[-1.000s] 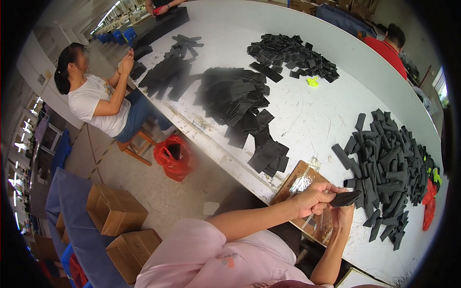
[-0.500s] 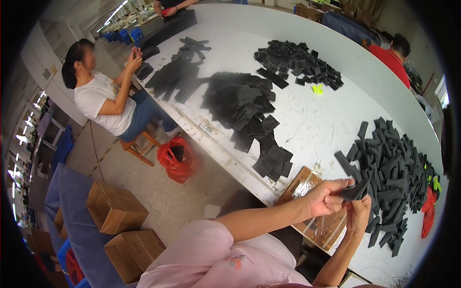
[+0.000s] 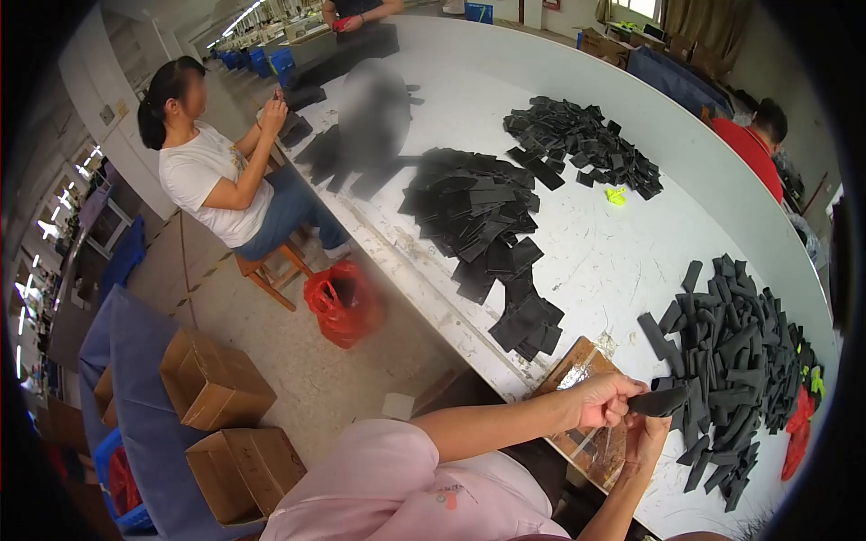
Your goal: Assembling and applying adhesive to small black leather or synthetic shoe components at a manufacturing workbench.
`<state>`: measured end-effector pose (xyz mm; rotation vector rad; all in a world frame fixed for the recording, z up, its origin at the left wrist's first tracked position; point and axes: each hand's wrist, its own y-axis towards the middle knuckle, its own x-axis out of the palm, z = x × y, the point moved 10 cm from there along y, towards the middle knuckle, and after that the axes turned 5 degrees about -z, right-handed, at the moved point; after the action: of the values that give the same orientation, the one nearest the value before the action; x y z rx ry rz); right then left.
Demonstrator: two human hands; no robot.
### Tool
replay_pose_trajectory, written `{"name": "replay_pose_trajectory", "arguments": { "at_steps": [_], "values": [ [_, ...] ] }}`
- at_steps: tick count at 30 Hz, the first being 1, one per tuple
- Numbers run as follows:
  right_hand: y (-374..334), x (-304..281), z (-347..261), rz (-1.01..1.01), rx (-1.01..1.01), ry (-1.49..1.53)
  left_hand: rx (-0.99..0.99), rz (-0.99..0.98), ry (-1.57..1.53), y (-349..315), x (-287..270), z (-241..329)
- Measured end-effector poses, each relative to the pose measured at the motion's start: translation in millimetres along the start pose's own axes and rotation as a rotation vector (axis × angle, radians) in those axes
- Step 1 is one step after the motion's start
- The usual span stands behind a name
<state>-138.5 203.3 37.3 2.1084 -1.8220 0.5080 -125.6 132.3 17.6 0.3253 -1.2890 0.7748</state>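
Observation:
A small black fabric piece point(image 3: 659, 402), seemingly folded or tubular, is held between my two hands over the table's near edge. My left hand point(image 3: 606, 399) has its fingers closed on the left end of the piece. Below it, my right hand point(image 3: 644, 436) grips the same piece from underneath, its fingertips partly hidden. Under both hands lies a brown wooden board point(image 3: 595, 451) with a shiny, film-like patch. Just to the right is a big heap of black rolled or tubular fabric pieces point(image 3: 726, 352). Left of the board, flat black fabric pieces point(image 3: 528, 325) trail from a larger pile point(image 3: 474, 198).
Another heap of small black pieces point(image 3: 586, 140) lies farther back, near a yellow-green scrap point(image 3: 616, 197). A raised rim point(image 3: 695, 185) borders the white table. A seated co-worker point(image 3: 212, 153) handles something small at left. Cardboard boxes point(image 3: 244, 473) and a red bag point(image 3: 343, 302) stand on the floor.
The view has shifted slightly. My hands have turned the black piece, which now points out to the right instead of being spread upward. The co-worker's hands have moved slightly.

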Motion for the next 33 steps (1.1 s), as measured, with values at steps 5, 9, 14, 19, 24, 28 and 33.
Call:
{"name": "replay_pose_trajectory", "arguments": {
  "at_steps": [5,9,14,19,24,28,33],
  "values": [
    [-0.1,5.2,-0.8,-0.011,-0.009,-0.007,-0.066,-0.068,-0.188,3.4,-3.9,-14.4],
    [-1.4,6.2,-0.5,-0.027,0.014,-0.013,0.009,-0.005,0.000,-3.3,-3.7,-4.8],
    [-1.1,-9.8,-7.4,0.014,-0.057,-0.168,0.744,0.142,1.026,-37.1,52.0,65.1],
    [-11.7,12.4,-58.1,0.117,-0.404,-0.609,0.946,-0.118,1.684,-49.2,120.4,57.3],
    [-27.5,25.2,-79.4,0.133,-0.374,-0.725,0.983,-0.079,1.684,-50.3,121.3,62.0],
    [-34.0,60.3,-105.2,-0.050,-0.554,-0.945,1.016,-0.065,1.436,-58.2,121.0,77.2],
    [-22.3,95.8,-107.9,-0.093,-0.421,-1.369,0.896,-0.070,1.148,-56.7,103.8,82.0]
  ]
}}
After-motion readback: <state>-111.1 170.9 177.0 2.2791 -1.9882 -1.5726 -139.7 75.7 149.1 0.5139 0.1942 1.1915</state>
